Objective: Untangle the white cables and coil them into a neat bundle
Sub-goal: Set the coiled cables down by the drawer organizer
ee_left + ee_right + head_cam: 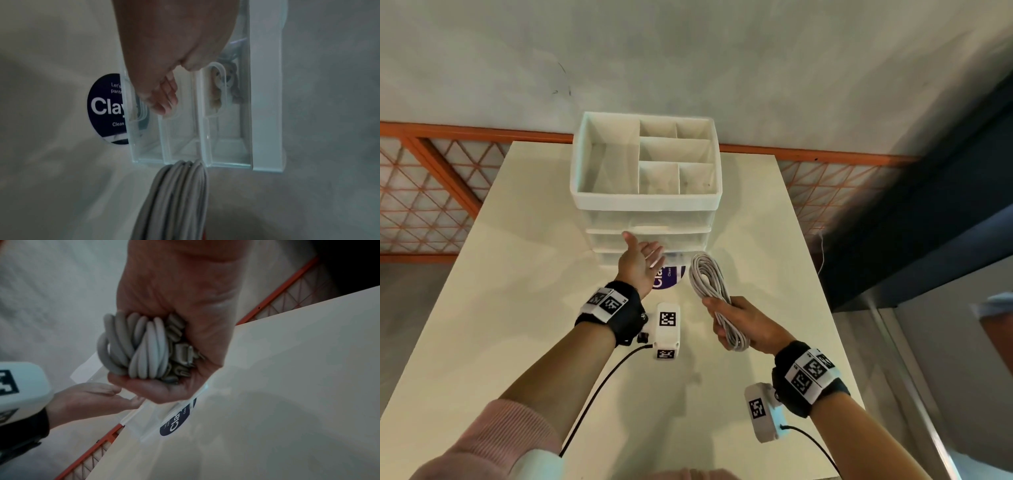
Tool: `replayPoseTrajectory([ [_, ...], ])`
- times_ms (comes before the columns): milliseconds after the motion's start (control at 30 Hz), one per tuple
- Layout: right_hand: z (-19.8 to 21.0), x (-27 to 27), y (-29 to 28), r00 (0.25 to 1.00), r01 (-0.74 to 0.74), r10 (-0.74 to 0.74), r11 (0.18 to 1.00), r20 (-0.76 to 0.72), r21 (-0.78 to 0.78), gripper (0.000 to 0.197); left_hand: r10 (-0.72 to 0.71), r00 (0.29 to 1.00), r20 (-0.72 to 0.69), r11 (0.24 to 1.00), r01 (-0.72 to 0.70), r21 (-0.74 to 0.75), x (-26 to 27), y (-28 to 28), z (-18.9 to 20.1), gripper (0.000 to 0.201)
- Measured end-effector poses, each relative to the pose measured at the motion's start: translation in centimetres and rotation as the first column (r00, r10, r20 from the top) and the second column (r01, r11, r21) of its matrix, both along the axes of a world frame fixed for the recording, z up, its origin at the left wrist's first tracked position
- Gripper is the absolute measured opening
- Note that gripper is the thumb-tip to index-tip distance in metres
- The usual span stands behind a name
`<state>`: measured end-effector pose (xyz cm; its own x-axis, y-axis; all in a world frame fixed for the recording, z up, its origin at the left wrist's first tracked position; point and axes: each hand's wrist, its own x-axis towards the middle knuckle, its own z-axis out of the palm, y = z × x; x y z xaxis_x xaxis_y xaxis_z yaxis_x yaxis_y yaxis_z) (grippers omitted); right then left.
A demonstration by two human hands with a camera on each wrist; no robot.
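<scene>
Coiled cables [717,301] — clear drawers [649,236] beyond

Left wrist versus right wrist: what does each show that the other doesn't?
Only the left wrist: the clear drawer fronts head-on, with the left hand's fingertips at a drawer handle, and something brownish inside the upper drawer.

Only the right wrist: the right hand gripping the coil at its bunched end, with connectors tucked against the palm, plus the orange rail.

Both: the coil, the left hand, the round dark sticker, the table.
</scene>
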<state>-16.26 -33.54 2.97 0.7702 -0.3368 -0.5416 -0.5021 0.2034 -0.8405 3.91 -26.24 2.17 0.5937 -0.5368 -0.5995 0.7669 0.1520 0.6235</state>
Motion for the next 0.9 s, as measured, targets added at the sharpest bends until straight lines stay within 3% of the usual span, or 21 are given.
replayPoseTrajectory([
  [167, 0.9, 0.1, -0.6, 0.999, -0.044, 0.043, 0.998, -0.014, -0.051, 0.033, -0.057, 0.995, 0.084, 0.996, 0.051, 0.069, -0.8, 1.0, -0.8, 0.046],
  [433, 6.3, 4.7, -1.2, 0.946, -0.322, 0.323, 0.929, -0.026, -0.179, 0.032, -0.108, 0.988, 0.114, 0.989, 0.095, 0.11, -3.2, 4.6, -1.8, 0.042],
  [567, 6.9, 9.0, -1.1, 0.883, -0.468, 0.434, 0.846, -0.182, -0.256, 0.036, -0.151, 0.982, 0.116, 0.986, 0.142, 0.083, -3.6, 5.9, -1.5, 0.039],
  [700, 6.0, 12.5, -1.6, 0.803, -0.568, 0.469, 0.789, -0.369, -0.235, 0.037, -0.161, 0.981, 0.111, 0.985, 0.153, 0.078, -3.8, 6.4, -1.2, 0.039],
  [900, 5.0, 14.0, -3.4, 0.771, -0.525, 0.411, 0.842, -0.487, -0.122, 0.029, -0.179, 0.977, 0.113, 0.982, 0.17, 0.084, -3.8, 6.3, -1.0, 0.041],
])
